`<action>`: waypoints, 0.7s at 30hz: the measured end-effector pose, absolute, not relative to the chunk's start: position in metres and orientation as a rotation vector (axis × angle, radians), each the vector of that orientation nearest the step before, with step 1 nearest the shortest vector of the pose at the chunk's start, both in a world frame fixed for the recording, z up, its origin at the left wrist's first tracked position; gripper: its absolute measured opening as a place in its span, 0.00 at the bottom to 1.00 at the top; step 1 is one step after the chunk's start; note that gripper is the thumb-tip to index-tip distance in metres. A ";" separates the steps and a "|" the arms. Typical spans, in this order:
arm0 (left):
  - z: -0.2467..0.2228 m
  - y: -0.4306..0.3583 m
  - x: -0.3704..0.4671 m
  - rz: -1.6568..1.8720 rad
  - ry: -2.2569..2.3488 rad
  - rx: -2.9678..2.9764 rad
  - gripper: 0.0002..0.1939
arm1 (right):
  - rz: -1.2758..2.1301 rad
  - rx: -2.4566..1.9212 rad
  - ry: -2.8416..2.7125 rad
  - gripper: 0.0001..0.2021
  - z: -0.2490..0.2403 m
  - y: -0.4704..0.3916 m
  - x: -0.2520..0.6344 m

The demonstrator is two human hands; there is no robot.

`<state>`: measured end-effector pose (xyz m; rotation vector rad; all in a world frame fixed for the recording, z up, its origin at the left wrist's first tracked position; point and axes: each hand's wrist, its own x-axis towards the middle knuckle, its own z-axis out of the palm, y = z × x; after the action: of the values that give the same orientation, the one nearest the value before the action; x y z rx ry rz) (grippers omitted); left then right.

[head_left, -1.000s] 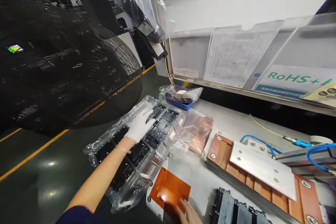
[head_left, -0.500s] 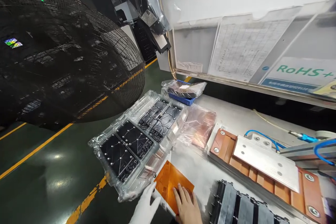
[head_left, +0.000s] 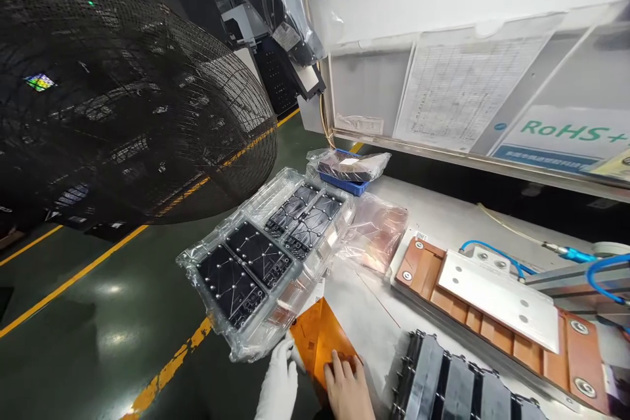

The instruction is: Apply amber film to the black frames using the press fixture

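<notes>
The sheet point(head_left: 311, 335) is smooth, glossy, translucent orange film. The left hand point(head_left: 278, 384) wears a matt white, cloth-like glove point(head_left: 273, 400). From the sheet, at 11 o'clock, the tray point(head_left: 270, 209) is clear, shiny plastic under crinkled film, its black panels point(head_left: 230, 279) ribbed and faintly glossy. At 1 o'clock, glossy, wrinkled plastic wraps a coppery slab point(head_left: 377, 236). Towards 3 o'clock, the plate point(head_left: 497, 298) is smooth, pale metal over matt brown blocks point(head_left: 420, 275). At 9 o'clock, the green floor point(head_left: 105, 305) shines.
</notes>
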<state>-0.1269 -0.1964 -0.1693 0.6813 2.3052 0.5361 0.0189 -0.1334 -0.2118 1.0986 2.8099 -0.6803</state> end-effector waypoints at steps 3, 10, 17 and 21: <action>-0.174 -0.196 -0.125 0.542 2.288 0.689 0.27 | -0.718 1.054 2.795 0.20 -0.205 -0.131 0.019; -0.176 -0.196 -0.125 0.723 2.234 0.556 0.29 | -0.918 0.953 2.743 0.39 -0.189 -0.108 0.021; -0.185 -0.192 -0.128 1.125 1.829 0.095 0.30 | -1.084 1.049 2.636 0.49 -0.169 -0.106 0.009; -0.187 -0.183 -0.131 0.987 1.832 0.220 0.35 | -0.918 1.093 2.798 0.35 -0.170 -0.112 -0.009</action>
<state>-0.1314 -0.1829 -0.1868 0.2201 1.8324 0.9869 -0.0094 -0.1123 -0.1701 1.0926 2.7983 -0.9175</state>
